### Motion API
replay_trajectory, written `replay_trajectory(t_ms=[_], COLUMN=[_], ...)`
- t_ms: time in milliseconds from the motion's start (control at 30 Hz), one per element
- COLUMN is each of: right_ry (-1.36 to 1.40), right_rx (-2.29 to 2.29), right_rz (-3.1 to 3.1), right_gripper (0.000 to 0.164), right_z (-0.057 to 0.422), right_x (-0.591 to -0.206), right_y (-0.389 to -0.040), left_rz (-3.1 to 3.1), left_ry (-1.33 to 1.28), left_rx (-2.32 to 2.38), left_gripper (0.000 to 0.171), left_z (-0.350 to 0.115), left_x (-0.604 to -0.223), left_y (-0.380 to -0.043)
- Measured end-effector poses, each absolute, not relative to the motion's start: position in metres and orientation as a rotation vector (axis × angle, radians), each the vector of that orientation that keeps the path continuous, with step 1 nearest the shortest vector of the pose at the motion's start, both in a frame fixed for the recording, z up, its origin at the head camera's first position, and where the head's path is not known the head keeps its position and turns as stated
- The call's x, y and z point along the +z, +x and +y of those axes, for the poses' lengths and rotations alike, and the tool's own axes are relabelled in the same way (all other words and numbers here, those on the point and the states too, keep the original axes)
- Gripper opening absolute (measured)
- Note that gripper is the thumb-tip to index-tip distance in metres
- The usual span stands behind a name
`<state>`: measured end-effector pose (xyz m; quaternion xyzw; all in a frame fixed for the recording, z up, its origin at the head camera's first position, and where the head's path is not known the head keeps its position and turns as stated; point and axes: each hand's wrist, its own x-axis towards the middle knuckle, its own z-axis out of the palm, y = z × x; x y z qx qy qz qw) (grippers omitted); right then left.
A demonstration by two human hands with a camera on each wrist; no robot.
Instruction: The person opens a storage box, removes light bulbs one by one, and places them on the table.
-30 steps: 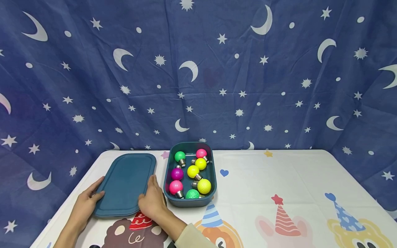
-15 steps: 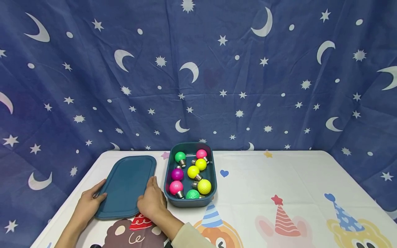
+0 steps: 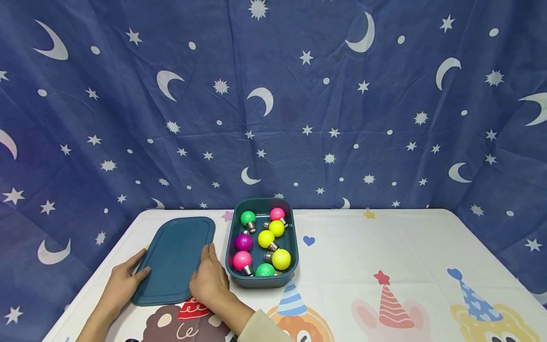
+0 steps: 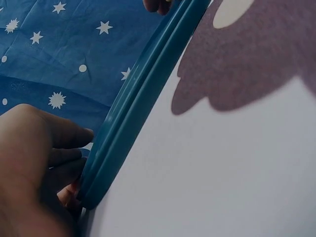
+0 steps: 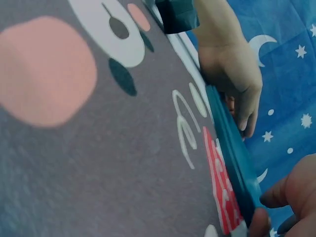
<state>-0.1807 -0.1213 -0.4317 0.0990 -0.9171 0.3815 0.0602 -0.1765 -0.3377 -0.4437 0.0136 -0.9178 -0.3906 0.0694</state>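
A flat dark blue-green lid point(image 3: 177, 259) lies at the table's left, beside a matching box point(image 3: 265, 282). My left hand point(image 3: 121, 282) holds the lid's left edge, thumb over the top. At the opposite edge, my right hand point(image 3: 210, 280) grips with its fingers along the side. From the left wrist, the lid's rim point(image 4: 140, 94) shows close above the tabletop; left fingers point(image 4: 69, 133) are against its end. Light bulbs fill the box: purple point(image 3: 244, 242), pink point(image 3: 242, 261), green point(image 3: 248, 218), yellow point(image 3: 281, 259), several in all. The lid hides some right fingertips.
A white cloth printed with cartoon animals covers the table point(image 3: 363, 251). Behind it hangs a blue curtain point(image 3: 295, 156) with moons and stars. The box stands just right of my right hand, a narrow gap from the lid.
The lid has come down slightly and toward me, now flatter to the table, with both hands still at its sides. Box and bulbs stay put.
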Motion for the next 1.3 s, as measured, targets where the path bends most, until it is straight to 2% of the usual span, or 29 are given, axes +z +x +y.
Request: replay_trajectory(t_ms=[333, 500, 800, 933, 1133, 1300], right_ry=[0.486, 0.617, 0.692, 0.675, 0.658, 0.572], right_rx=[1.447, 1.583, 1.716, 1.691, 1.609, 1.598], right_rz=[-2.581, -2.481, -2.387, -2.393, -2.375, -2.377], right_gripper=[0.05, 0.048, 0.047, 0.047, 0.046, 0.044], right_z=[-0.105, -0.091, -0.063, -0.05, -0.025, -0.008], right_x=[-0.413, -0.397, -0.382, -0.376, -0.369, -0.368], right_y=[-0.165, -0.158, -0.162, -0.166, -0.174, -0.183], left_rz=[-2.771, -2.714, -2.424, -2.374, -2.28, -2.215], left_ry=[0.102, 0.212, 0.234, 0.149, -0.148, -0.344], left_rx=[-1.187, -1.16, -0.999, -1.029, -1.221, -1.518], left_gripper=[0.057, 0.053, 0.045, 0.046, 0.047, 0.045], left_z=[-0.337, -0.333, -0.31, -0.295, -0.267, -0.243], left_x=[-0.443, -0.441, -0.418, -0.406, -0.397, -0.393], left_y=[-0.174, -0.172, -0.17, -0.168, -0.17, -0.171])
